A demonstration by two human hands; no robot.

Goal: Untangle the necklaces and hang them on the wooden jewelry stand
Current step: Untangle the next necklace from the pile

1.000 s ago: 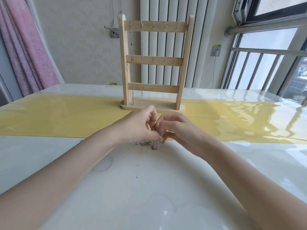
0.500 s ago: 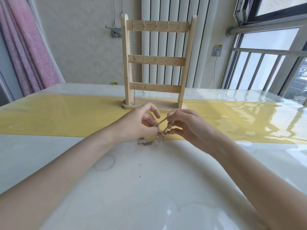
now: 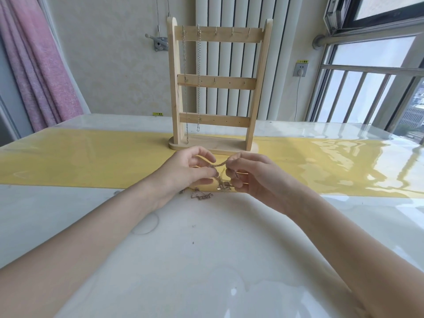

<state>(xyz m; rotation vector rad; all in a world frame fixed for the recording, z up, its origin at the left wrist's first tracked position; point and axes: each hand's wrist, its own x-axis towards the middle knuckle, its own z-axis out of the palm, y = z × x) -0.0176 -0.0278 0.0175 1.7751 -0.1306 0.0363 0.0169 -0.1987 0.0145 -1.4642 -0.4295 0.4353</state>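
Since the earlier frames both hands have drawn apart, so a short run of chain now stretches between them where before they were bunched together over the knot.

Head view: the left hand (image 3: 190, 172) pinches one end of that run between thumb and forefinger; the right hand (image 3: 246, 174) pinches the other, its remaining fingers (image 3: 238, 185) curled by the tangled necklaces (image 3: 223, 183), which hang just above the table (image 3: 206, 260). A pendant (image 3: 203, 196) lies on the table below. Two chains (image 3: 198, 81) already hang on the wooden jewelry stand (image 3: 218, 88) behind.

Pulling further could, I judge, cinch the knot tighter or snap a fine link, since the tension runs straight through the tangle. Both forearms reach forward low over the table, wrists angled inward.
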